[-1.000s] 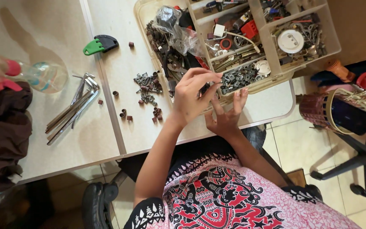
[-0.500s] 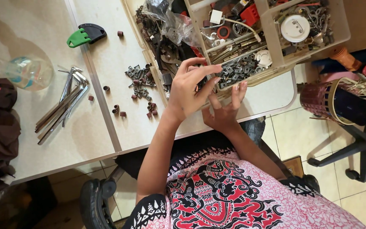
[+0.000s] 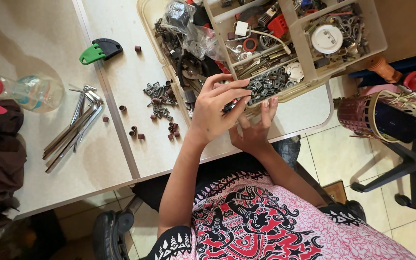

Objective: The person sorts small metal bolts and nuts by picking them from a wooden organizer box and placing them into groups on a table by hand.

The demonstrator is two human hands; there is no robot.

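Grey metal clips (image 3: 268,84) fill the front compartment of the clear plastic organiser box (image 3: 314,72) at the table's near edge, and the left hand (image 3: 215,113) pinches a small dark piece, probably one of them, between thumb and fingertips just above that compartment. The right hand (image 3: 256,130) lies beneath, palm up and fingers spread, touching the box's front wall. Such clips look light, stiff and a little slippery, best taken by their flat sides one at a time.

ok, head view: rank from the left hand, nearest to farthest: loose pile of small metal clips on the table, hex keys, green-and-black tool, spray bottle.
From the left hand:
1. Pile of small metal clips, just left of the hand, beside the organizer box.
2. Hex keys, farther left on the adjoining table.
3. Green-and-black tool, up and left; close to the hex keys in distance.
4. Spray bottle, far left edge.
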